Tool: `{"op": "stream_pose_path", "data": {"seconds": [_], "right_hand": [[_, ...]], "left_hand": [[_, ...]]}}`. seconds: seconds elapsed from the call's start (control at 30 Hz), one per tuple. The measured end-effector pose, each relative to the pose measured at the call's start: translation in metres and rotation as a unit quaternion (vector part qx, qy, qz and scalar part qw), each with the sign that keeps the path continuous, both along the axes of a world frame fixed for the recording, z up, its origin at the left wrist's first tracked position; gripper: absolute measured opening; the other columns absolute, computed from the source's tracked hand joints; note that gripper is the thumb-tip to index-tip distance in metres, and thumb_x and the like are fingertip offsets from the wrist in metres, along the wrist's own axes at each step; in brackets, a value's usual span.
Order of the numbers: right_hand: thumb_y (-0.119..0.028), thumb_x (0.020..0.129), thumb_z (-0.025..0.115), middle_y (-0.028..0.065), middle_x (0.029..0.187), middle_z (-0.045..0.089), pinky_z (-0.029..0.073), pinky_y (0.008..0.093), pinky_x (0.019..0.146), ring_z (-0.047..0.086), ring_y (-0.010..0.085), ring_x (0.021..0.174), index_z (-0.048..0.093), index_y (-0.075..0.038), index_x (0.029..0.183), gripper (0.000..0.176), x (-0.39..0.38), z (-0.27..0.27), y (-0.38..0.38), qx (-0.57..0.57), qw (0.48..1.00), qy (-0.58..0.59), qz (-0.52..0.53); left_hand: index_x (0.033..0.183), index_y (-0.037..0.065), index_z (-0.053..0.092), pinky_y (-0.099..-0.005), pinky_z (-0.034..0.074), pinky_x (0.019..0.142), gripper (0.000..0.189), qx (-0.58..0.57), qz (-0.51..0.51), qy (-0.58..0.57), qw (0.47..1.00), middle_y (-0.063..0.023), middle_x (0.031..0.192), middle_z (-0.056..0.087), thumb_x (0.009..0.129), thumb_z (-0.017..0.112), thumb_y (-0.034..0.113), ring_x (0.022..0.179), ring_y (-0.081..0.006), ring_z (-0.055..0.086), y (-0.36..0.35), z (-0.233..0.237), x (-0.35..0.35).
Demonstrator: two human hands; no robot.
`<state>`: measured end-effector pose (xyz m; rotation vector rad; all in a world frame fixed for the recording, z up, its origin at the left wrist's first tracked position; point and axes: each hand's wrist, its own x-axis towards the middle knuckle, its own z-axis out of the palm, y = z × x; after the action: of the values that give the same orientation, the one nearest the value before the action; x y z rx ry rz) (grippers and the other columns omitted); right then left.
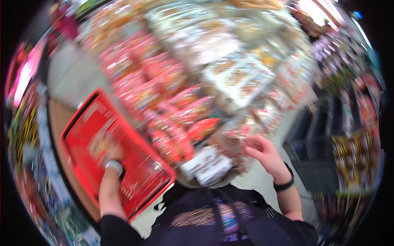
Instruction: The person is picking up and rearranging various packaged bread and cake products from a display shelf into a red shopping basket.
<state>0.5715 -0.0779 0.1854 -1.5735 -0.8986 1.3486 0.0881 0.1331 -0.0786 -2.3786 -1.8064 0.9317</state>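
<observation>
The whole picture is motion-blurred. My left hand [108, 149] reaches down into a red shopping basket [143, 180] at the lower left and rests on a pale packet [98, 144] lying inside it; whether the fingers grip it is unclear. A light band sits on that wrist. My right hand [258, 149], with a black band on its wrist, hovers at the front of a display of packaged food, fingers loosely curled, nothing visibly in it. Clear-wrapped packets [234, 137] lie just left of it.
A big display of red packets [164, 94] and clear trays [238, 76] fills the middle. White boxes [207, 164] sit at its near edge. Shelves of goods [357, 123] line the right side, more goods line the left. Grey floor [69, 78] shows beyond the basket.
</observation>
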Motion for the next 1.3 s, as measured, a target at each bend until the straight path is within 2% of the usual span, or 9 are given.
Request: {"op": "stream_pose_path", "data": {"seconds": [0.03, 0.1, 0.23, 0.33, 0.5, 0.57, 0.7, 0.97, 1.3], "right_hand": [[-0.006, 0.085, 0.06, 0.0053, 0.1, 0.061, 0.049, 0.0265, 0.078, 0.059, 0.0119, 0.089, 0.054, 0.001, 0.11, 0.026, 0.012, 0.004, 0.004, 0.032, 0.998, -0.04, -0.021], [-0.009, 0.084, 0.06, 0.0052, 0.097, 0.062, 0.048, 0.0247, 0.074, 0.059, 0.011, 0.083, 0.054, 0.001, 0.11, 0.028, 0.049, 0.01, 0.004, 0.042, 0.991, -0.092, -0.085], [-0.007, 0.077, 0.063, 0.007, 0.088, 0.064, 0.049, 0.0267, 0.074, 0.06, 0.0137, 0.081, 0.058, 0.0, 0.101, 0.025, 0.152, -0.025, 0.012, 0.104, 0.934, -0.266, -0.215], [-0.005, 0.073, 0.062, 0.0108, 0.084, 0.065, 0.05, 0.0313, 0.075, 0.062, 0.0213, 0.081, 0.059, -0.001, 0.095, 0.023, 0.217, -0.052, 0.018, 0.081, 0.869, -0.419, -0.25], [0.0, 0.07, 0.059, 0.0184, 0.093, 0.06, 0.048, 0.0377, 0.08, 0.059, 0.0335, 0.086, 0.056, -0.001, 0.102, 0.032, 0.287, -0.092, 0.024, 0.0, 0.795, -0.568, -0.215], [0.001, 0.068, 0.059, 0.0189, 0.101, 0.055, 0.044, 0.0414, 0.085, 0.053, 0.0361, 0.097, 0.056, -0.001, 0.1, 0.032, 0.297, -0.104, 0.029, -0.018, 0.724, -0.645, -0.244], [0.0, 0.07, 0.058, 0.0161, 0.109, 0.047, 0.043, 0.0412, 0.083, 0.048, 0.0336, 0.102, 0.055, -0.004, 0.098, 0.029, 0.32, -0.123, 0.035, -0.004, 0.695, -0.687, -0.213], [-0.004, 0.069, 0.058, 0.0139, 0.113, 0.046, 0.041, 0.0397, 0.084, 0.045, 0.0312, 0.105, 0.061, -0.003, 0.084, 0.016, 0.342, -0.121, 0.047, 0.02, 0.628, -0.751, -0.202], [-0.01, 0.065, 0.067, 0.009, 0.104, 0.051, 0.043, 0.0409, 0.08, 0.048, 0.0277, 0.101, 0.06, -0.007, 0.094, 0.03, 0.372, -0.117, 0.055, 0.009, 0.658, -0.7, -0.275]], "left_hand": [[0.128, 0.009, 0.047, -0.0607, 0.008, 0.106, 0.051, 0.059, 0.02, -0.056, 0.996, -0.018, 0.142, 0.031, 0.081, 0.044, 0.027, 0.134, -0.04, 0.018, 0.004, -0.042, -0.025], [0.122, 0.009, 0.053, -0.0578, 0.009, 0.107, 0.053, 0.08, 0.032, -0.093, 0.992, -0.0213, 0.145, 0.02, 0.073, 0.055, 0.029, 0.136, -0.0389, 0.007, -0.005, -0.011, -0.006], [0.106, 0.003, 0.059, -0.0448, 0.022, 0.108, 0.048, 0.038, 0.132, -0.312, 0.94, -0.0243, 0.142, 0.022, 0.062, 0.072, 0.014, 0.133, -0.0378, 0.021, -0.007, 0.002, -0.003], [0.101, 0.003, 0.061, -0.0439, 0.024, 0.107, 0.042, 0.041, 0.144, -0.395, 0.906, -0.0253, 0.141, 0.024, 0.062, 0.073, 0.012, 0.129, -0.0398, 0.027, -0.011, 0.024, 0.009], [0.102, 0.008, 0.061, -0.0447, 0.022, 0.108, 0.044, 0.054, 0.16, -0.4, 0.901, -0.0266, 0.141, 0.023, 0.06, 0.074, 0.011, 0.132, -0.0412, 0.021, -0.03, 0.078, 0.034], [0.105, 0.01, 0.06, -0.0459, 0.018, 0.109, 0.048, 0.072, 0.134, -0.369, 0.917, -0.0257, 0.143, 0.018, 0.059, 0.075, 0.012, 0.134, -0.0409, 0.013, -0.036, 0.091, 0.039], [0.101, 0.008, 0.06, -0.0455, 0.022, 0.106, 0.045, 0.14, 0.069, -0.371, 0.916, -0.024, 0.139, 0.022, 0.058, 0.074, 0.011, 0.13, -0.0402, 0.021, -0.059, 0.116, 0.052], [0.107, 0.012, 0.057, -0.0448, 0.021, 0.107, 0.047, 0.102, 0.169, -0.351, 0.915, -0.0199, 0.14, 0.018, 0.064, 0.073, 0.017, 0.131, -0.0375, 0.018, -0.083, 0.154, 0.075], [0.11, 0.011, 0.056, -0.04, 0.03, 0.102, 0.041, 0.056, 0.216, -0.414, 0.883, -0.0189, 0.133, 0.025, 0.072, 0.069, 0.019, 0.123, -0.0349, 0.029, -0.094, 0.138, 0.071]]}}
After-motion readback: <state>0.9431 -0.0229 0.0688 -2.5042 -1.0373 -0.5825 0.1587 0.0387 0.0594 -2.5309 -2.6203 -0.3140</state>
